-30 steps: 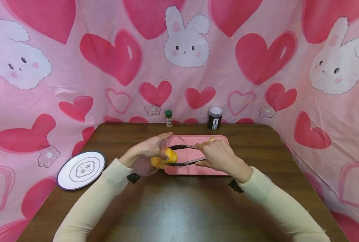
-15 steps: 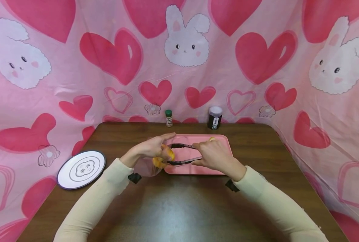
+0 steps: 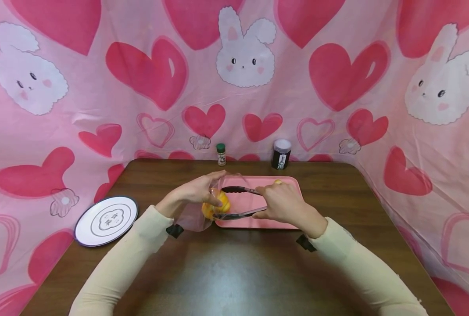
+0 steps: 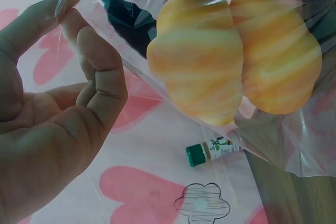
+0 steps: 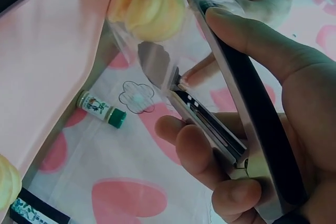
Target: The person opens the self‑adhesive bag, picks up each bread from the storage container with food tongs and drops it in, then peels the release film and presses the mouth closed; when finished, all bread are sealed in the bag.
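Observation:
My left hand (image 3: 192,191) pinches the rim of a clear plastic bag (image 3: 191,220) at the tray's left end. Inside the bag two yellow-orange croissants, a nearer croissant (image 4: 197,61) and a second croissant (image 4: 278,53), lie side by side. My right hand (image 3: 286,202) grips the metal arms of a pair of tongs (image 3: 253,212) with black tips. The tongs are spread, and their tips reach into the bag's mouth beside the croissants. Under the tongs lies a pink tray (image 3: 281,223). Another yellow bread piece (image 5: 7,182) sits on it, mostly hidden behind my right hand in the head view.
A white plate (image 3: 85,226) with a blue rim rests at the table's left side. Along the back edge stand a green-capped shaker bottle (image 3: 221,156) and a dark jar (image 3: 280,159) with a pale lid. A pink heart-patterned cloth hangs behind the wooden table (image 3: 234,272).
The tongs shifted a little left, then back right, and now spread slightly wider. The croissants have shifted slightly with the bag. My left hand stays at the bag's rim.

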A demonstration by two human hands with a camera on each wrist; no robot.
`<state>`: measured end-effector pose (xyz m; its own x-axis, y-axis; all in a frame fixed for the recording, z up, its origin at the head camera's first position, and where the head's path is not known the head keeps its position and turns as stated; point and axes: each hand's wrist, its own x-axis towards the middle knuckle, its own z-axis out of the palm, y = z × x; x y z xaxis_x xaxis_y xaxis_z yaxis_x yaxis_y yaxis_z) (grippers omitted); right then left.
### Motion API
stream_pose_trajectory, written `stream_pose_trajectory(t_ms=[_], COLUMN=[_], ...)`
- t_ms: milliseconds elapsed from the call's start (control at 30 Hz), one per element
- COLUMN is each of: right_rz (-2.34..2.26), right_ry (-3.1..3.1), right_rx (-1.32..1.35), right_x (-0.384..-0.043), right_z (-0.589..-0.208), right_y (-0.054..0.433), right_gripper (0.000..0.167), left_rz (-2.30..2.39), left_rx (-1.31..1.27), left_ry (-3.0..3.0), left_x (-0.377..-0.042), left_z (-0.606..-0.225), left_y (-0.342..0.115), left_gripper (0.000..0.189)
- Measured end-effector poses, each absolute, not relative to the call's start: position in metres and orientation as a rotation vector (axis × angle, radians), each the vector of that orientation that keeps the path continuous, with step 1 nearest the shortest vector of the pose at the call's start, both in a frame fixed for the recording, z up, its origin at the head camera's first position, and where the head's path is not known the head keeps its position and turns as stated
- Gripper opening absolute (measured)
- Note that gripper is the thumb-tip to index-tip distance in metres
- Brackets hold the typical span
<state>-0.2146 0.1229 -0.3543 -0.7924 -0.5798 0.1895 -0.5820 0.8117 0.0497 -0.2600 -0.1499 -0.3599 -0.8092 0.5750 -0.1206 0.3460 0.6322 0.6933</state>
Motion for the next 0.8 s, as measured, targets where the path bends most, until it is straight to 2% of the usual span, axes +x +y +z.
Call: stream_pose_trajectory(t_ms=[367,800], right_rz=[0.007,0.062], right_ry=[-2.728,-2.777], right_rx=[0.933,0.904], right_x=[-0.2149,-0.2169], right_z=[-0.3541,-0.357], right_y=[0.1252,0.1219], right_gripper=[0.051,0.055], left_rz=[0.957,0.983], left_rx=[0.774,0.791], left_ry=[2.52,2.477], left_x=[-0.2582,-0.2532], left_z=[-0.3617,-0.3634], left_y=[-0.1501,-0.142], left_gripper=[0.099,0.101])
